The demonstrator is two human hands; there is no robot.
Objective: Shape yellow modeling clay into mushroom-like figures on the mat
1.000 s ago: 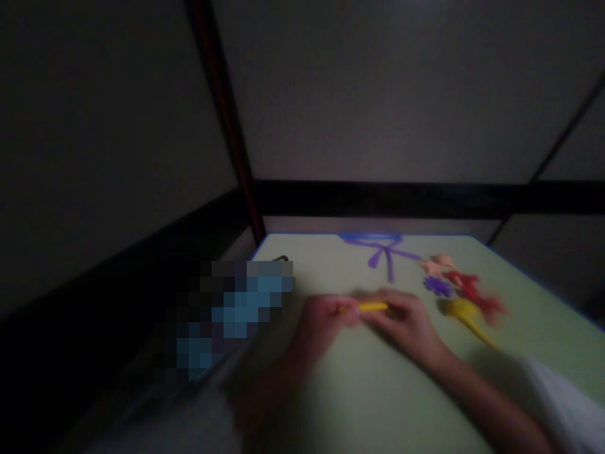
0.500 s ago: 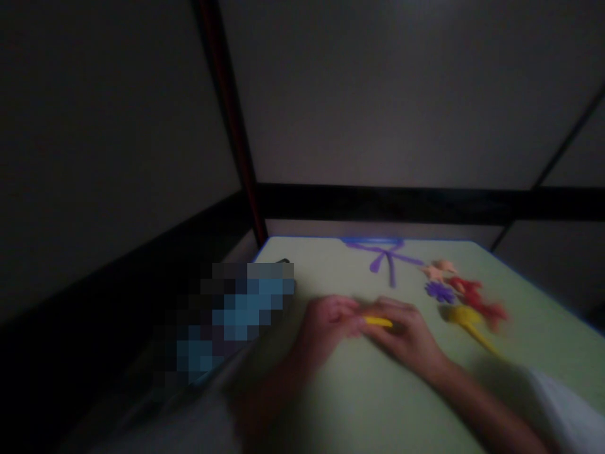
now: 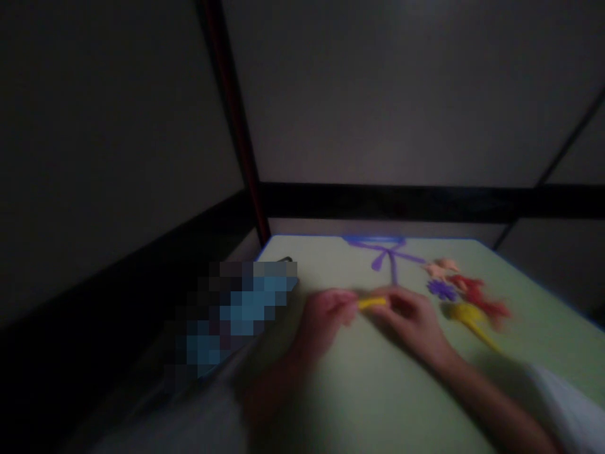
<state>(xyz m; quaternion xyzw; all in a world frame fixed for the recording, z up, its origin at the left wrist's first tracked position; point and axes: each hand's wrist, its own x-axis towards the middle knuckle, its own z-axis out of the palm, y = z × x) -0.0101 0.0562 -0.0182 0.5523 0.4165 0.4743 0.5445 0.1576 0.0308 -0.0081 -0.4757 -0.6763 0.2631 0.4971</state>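
A short yellow strip (image 3: 371, 303), perhaps modelling clay, bridges the gap between my two hands above the table. My left hand (image 3: 327, 317) pinches its left end with curled fingers. At the other end, thumb and fingers of my right hand (image 3: 412, 320) close on it. Just right of that hand lies a yellow piece (image 3: 467, 313) with a rounded head and a long thin tail. A purple flower-like piece (image 3: 442, 290) sits beyond it, beside a blurred red lumpy piece (image 3: 482, 296).
Pale peach pieces (image 3: 439, 269) lie at the right back of the pale green table (image 3: 359, 391). Thin purple strips (image 3: 391, 261) spread near its blue far edge. At the left is a pixelated blue-grey object (image 3: 246, 312). A wall (image 3: 387, 113) stands behind.
Both hands have risen slightly with the yellow strip. The strip now shows stretched between the fingertips, where before it pointed towards my right palm. The pieces on the table stay put.
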